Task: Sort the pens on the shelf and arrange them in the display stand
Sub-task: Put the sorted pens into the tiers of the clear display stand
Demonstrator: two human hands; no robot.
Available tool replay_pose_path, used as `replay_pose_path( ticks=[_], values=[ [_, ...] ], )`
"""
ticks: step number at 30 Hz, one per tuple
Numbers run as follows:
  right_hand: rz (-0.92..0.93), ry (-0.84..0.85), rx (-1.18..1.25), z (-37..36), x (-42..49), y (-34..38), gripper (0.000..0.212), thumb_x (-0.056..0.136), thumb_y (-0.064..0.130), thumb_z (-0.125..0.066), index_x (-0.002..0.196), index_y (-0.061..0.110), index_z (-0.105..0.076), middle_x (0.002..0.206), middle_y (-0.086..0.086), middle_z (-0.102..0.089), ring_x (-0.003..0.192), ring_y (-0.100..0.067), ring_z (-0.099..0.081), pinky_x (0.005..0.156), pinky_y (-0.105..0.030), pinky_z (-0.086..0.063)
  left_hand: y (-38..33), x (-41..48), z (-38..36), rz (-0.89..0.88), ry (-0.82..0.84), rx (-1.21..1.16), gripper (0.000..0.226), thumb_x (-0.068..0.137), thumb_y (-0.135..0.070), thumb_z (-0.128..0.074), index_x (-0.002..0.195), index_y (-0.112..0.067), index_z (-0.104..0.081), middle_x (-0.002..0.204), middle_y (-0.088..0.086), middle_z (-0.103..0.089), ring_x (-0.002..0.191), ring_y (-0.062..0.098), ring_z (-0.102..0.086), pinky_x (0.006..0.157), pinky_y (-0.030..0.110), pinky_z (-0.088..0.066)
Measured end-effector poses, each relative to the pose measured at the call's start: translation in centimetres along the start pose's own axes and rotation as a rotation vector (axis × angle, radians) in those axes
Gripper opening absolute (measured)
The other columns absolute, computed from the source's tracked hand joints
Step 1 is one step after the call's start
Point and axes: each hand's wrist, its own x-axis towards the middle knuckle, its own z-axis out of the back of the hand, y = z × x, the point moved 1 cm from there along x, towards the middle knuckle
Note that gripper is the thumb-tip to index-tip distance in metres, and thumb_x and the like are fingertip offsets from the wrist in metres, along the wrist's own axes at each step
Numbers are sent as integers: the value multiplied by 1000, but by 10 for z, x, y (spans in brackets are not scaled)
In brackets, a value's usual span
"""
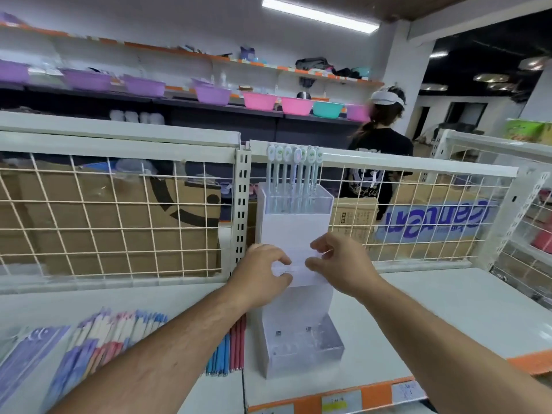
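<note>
A clear acrylic display stand (294, 228) with stepped tiers stands on the white shelf (448, 312). Several white pens (294, 174) with oval tops stand upright in its top tier; the lowest tier (301, 345) holds no pens. My left hand (260, 273) and my right hand (340, 264) both pinch the middle tier from either side, thumbs and fingers curled on its edges. To the left, several loose pens lie on the shelf: a pastel pile (119, 327), plus blue pens (219, 357) and red pens (237, 345) by my left forearm.
A white wire grid panel (119, 216) backs the shelf, with cardboard boxes (104, 204) behind it. A person in a black shirt and white visor (379, 150) stands beyond it. Coloured basins (260, 100) line the far shelves. Orange price strips (343, 398) edge the shelf front.
</note>
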Motion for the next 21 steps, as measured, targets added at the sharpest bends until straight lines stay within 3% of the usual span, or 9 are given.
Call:
replay_pose_path(
  ticks=[6, 10, 16, 21],
  values=[
    [63, 107, 60, -27, -47, 10, 35, 84, 30, -76, 117, 24, -68, 111, 10, -65, 96, -9, -62, 74, -26, -50, 6, -63, 23, 134, -56, -31, 29, 83, -30, -71, 112, -32, -67, 118, -13, -59, 112, 5, -53, 92, 20, -40],
    [90, 204, 103, -54, -78, 17, 35, 83, 32, -78, 116, 23, -68, 109, 9, -66, 94, -9, -63, 73, -23, -47, 11, -119, 30, 248, -51, 15, 32, 83, -31, -73, 114, -31, -66, 124, -12, -59, 117, 5, -51, 100, 24, -41],
    [96, 294, 119, -101, -118, 41, 21, 81, 27, -78, 99, 24, -69, 94, 5, -69, 82, -12, -63, 64, -23, -44, 35, -183, 53, 339, -60, 36, 33, 83, -28, -73, 116, -28, -66, 121, -9, -62, 113, 8, -54, 95, 23, -43],
    [93, 359, 137, -145, -139, 75, 32, 80, 29, -81, 108, 21, -69, 104, 8, -66, 89, -13, -63, 80, -27, -49, 70, -215, 81, 388, -55, 13, 34, 83, -31, -72, 116, -30, -66, 122, -15, -63, 115, 4, -56, 101, 28, -45]
  ],
)
